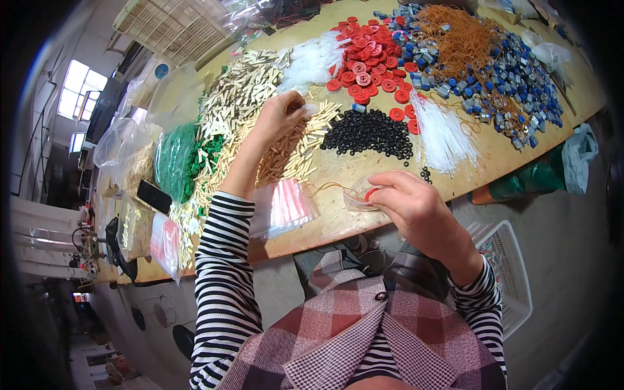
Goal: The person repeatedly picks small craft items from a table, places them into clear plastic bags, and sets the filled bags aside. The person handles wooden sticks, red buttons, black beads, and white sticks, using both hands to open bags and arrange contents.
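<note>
My right hand grips a small clear plastic bag over the table's near edge. A red plastic wheel shows at the bag's mouth by my fingers, and an orange rubber band trails from the bag to the left. Farther up, my left hand pinches a small translucent plastic piece at its fingertips, above short wooden dowels. Beyond that hand lies a heap of translucent plastic pieces. Small black rings are piled between my hands, to the right.
Red wheels, small motors with blue ends, orange rubber bands and thin white plastic strips cover the far right. Flat wooden pieces, a phone and resealable bags lie left. A white basket stands below.
</note>
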Demonstrator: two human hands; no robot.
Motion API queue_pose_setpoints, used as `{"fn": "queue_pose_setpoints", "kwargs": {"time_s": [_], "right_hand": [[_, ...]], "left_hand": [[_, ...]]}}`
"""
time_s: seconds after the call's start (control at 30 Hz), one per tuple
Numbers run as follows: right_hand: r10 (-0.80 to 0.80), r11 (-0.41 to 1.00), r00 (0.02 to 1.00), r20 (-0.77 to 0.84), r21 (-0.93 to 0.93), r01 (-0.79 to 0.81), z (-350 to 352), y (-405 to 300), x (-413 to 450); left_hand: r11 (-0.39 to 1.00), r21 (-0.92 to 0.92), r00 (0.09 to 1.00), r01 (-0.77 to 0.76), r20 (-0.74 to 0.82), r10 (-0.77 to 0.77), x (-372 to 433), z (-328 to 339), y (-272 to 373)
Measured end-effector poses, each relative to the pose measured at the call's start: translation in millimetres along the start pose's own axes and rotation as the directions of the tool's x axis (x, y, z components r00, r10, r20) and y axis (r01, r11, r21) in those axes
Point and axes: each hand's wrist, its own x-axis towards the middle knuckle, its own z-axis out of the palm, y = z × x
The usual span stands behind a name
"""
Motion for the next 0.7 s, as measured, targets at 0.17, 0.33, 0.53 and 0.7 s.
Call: {"fn": "queue_pose_setpoints", "kwargs": {"time_s": [0.17, 0.33, 0.53, 0.7], "right_hand": [[0.029, 0.998, 0.999, 0.021, -0.05, -0.028, 3.5, -10.1, 3.7], [-0.01, 1.0, 1.0, 0.022, 0.007, 0.01, 15.2, -15.6, 12.7], [0.024, 0.997, 0.999, 0.028, -0.073, -0.022, 16.2, -25.4, 7.1], [0.119, 0.99, 0.993, -0.013, -0.078, -0.12, 3.0, -34.1, -10.3]], "left_hand": [[0.707, -0.692, 0.986, -0.144, -0.163, 0.041, -48.9, -4.3, 49.4], [0.822, -0.36, 0.896, -0.44, -0.236, 0.376, -129.5, -1.9, 117.3], [0.874, -0.214, 0.881, -0.436, -0.298, 0.367, -133.8, -15.9, 85.1], [0.978, 0.033, 0.849, 0.206, -0.502, -0.162, -108.4, -66.3, -41.3]]}}
